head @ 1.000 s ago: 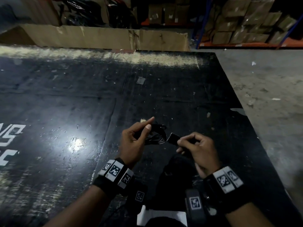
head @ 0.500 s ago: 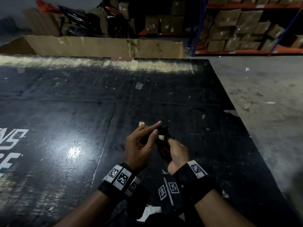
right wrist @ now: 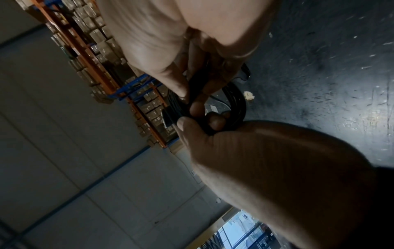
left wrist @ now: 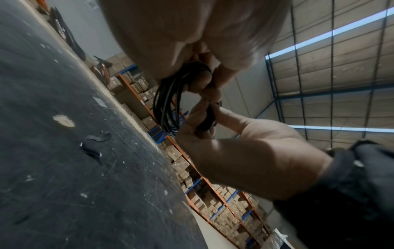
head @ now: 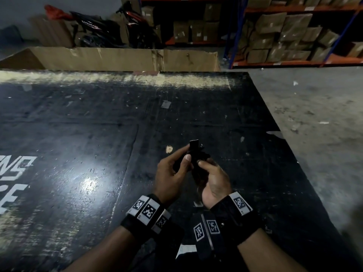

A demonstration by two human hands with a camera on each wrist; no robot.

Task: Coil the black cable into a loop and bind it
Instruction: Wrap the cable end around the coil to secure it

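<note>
**Both hands on the coil**

Head view: I am holding the black cable above the black mat, left hand and right hand pinching it.

Left wrist: my right fingers are gripping the strap.

Right wrist: the coil is hanging between both hands.

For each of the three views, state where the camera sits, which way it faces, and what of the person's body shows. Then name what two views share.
Head: worn on the head, looks forward and down at the black table; both forearms show, left hand and right hand gripping the black cable.
Left wrist: faces along the left palm, over the table toward shelving; both hands show.
Right wrist: faces along the right palm toward the left hand, table beyond.
Shared: both wrist views show the cable coil and both hands.
</note>
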